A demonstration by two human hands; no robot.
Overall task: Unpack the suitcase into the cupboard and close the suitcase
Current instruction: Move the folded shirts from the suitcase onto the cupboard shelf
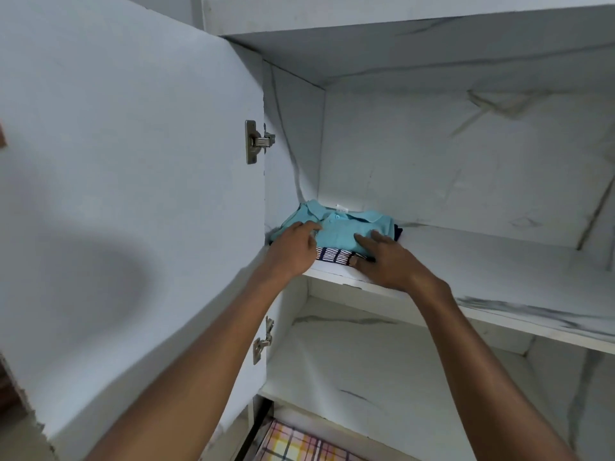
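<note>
At the head camera's level, an open cupboard (432, 144) with white marble-patterned panels fills the view. One door (126, 194) stands swung open on the left, held by two metal hinges: an upper hinge (258, 141) and a lower hinge (264, 341). Two shelves are visible inside, an upper shelf (499, 271) and a lower shelf (382, 371).

One stack of folded clothes sits in the back left corner of the upper shelf, against the cupboard's left wall. Three garments can be counted in it. On top lies a turquoise polo shirt (342, 227) with its collar toward the back wall. Beneath it shows the edge of a navy-and-white striped garment (332, 253). A dark navy garment (398, 231) peeks out at the stack's right side.

Two bare arms reach up from the bottom of the view. The left hand (293, 251) rests on the left part of the polo shirt, its fingers loosely extended and touching the fabric, not closed round it. The right hand (386, 261) lies on the stack's right front corner, fingers laid flat over the polo shirt and the thumb pressed against the striped garment's front edge.

Below the lower shelf, at the bottom edge, one piece of pink, yellow and white plaid fabric (299, 444) shows. The suitcase is out of view.
</note>
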